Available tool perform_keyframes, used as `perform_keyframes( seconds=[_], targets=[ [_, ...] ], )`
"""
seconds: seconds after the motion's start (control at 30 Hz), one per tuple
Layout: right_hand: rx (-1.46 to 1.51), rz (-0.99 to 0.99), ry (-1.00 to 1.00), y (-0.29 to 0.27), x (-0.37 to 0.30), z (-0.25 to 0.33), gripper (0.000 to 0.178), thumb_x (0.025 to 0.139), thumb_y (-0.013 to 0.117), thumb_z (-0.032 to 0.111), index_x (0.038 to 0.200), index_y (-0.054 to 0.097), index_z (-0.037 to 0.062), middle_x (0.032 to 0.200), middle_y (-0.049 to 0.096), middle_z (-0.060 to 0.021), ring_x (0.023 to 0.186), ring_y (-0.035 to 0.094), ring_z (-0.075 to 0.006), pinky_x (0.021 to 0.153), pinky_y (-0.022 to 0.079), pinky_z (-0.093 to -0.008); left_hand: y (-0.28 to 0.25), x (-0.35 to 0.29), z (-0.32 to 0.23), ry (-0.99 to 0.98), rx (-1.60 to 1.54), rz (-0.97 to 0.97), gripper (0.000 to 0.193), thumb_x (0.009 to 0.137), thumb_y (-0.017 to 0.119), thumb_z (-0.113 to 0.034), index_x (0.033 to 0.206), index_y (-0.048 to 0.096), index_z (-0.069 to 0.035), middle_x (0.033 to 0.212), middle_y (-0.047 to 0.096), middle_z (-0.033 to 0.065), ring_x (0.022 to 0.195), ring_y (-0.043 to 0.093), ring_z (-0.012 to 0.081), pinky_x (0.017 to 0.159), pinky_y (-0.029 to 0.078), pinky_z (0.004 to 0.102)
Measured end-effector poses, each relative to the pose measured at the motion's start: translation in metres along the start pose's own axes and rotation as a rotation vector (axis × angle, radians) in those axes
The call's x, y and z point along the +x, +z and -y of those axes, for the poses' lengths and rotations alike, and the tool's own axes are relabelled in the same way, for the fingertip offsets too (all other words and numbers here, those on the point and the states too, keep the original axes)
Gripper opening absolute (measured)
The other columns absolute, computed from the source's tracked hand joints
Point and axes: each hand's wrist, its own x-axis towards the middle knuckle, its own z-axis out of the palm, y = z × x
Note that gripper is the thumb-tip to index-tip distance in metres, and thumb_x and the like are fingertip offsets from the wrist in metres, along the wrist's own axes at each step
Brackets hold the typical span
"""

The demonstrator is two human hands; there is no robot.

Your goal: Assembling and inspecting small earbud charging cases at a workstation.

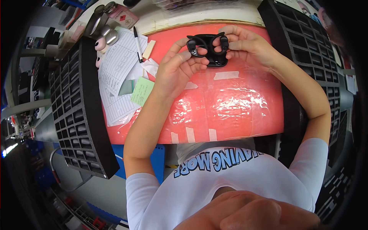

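Note:
Over the far middle of the red mat, my left hand (pixel 173 72) pinches a black ear-hook earphone (pixel 192 46) between thumb and fingers. A matching ear-hook earphone (pixel 224 43) is pinched in my right hand (pixel 251 46), level with the first and a short gap away. Behind and below the pair lies a glossy black case (pixel 218 61), partly hidden by the earphones and my fingertips. Whether the earphones touch the case I cannot tell.
The red mat (pixel 230 124) has plastic film and tape strips. Printed sheets (pixel 119 65), a green note (pixel 142 91) and a marker (pixel 137 44) lie left. Black compartment trays flank me, left (pixel 94 115) and right (pixel 285 23). Bottles (pixel 120 16) stand at the back left.

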Motion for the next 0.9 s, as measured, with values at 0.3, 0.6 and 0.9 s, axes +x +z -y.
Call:
perform_keyframes(
  seconds=[0.3, 0.6, 0.9],
  targets=[
    [0.099, 0.072, -0.005, -0.004, -0.001, -0.002, 0.030, 0.093, 0.052, 0.003, 0.122, 0.047, 0.0049, 0.114, 0.060, -0.0118, 0.104, 0.061, -0.0186, 0.082, 0.049, -0.0264, 0.002, 0.001, 0.001, 0.000, 0.034, -0.024, 0.033, 0.092, 0.046, -0.004, 0.124, 0.044, -0.003, 0.106, 0.063, 0.0199, 0.089, 0.065, 0.0283, 0.079, 0.054, 0.0378],
    [-0.067, 0.094, -0.050, -0.002, -0.003, 0.002, 0.030, 0.091, 0.055, 0.004, 0.120, 0.049, 0.0064, 0.109, 0.059, -0.0073, 0.098, 0.058, -0.0136, 0.081, 0.046, -0.0252, 0.004, 0.001, 0.000, 0.000, 0.038, -0.033, 0.033, 0.091, 0.049, -0.003, 0.123, 0.044, -0.003, 0.105, 0.063, 0.0189, 0.088, 0.064, 0.0268, 0.079, 0.053, 0.0369],
    [-1.049, -0.062, -0.217, 0.021, -0.014, -0.003, 0.032, 0.081, 0.070, 0.007, 0.110, 0.057, 0.0043, 0.076, 0.057, -0.0042, 0.067, 0.055, -0.0098, 0.063, 0.046, -0.0248, 0.012, -0.003, 0.007, 0.327, 1.207, -0.166, 0.040, 0.081, 0.060, 0.005, 0.119, 0.052, -0.005, 0.099, 0.064, 0.0133, 0.089, 0.062, 0.0215, 0.079, 0.049, 0.0326]
  ],
)
